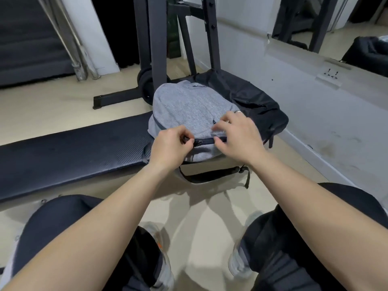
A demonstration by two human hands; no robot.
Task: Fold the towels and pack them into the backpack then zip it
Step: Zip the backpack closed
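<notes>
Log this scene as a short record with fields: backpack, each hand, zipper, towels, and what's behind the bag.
backpack: grey backpack, lying at the end of a black bench pad
left hand: pinches the zipper pull
right hand: fingers hold the backpack at the zipper line
zipper: dark track showing between the hands
towels: none visible
behind: black bag

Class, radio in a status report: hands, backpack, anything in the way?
Left hand pinches zipper. Right hand grips grey backpack beside it. Black bag behind, not in the way.

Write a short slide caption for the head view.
The left hand pinches the zipper pull of the grey backpack; the right hand grips its fabric.
</notes>
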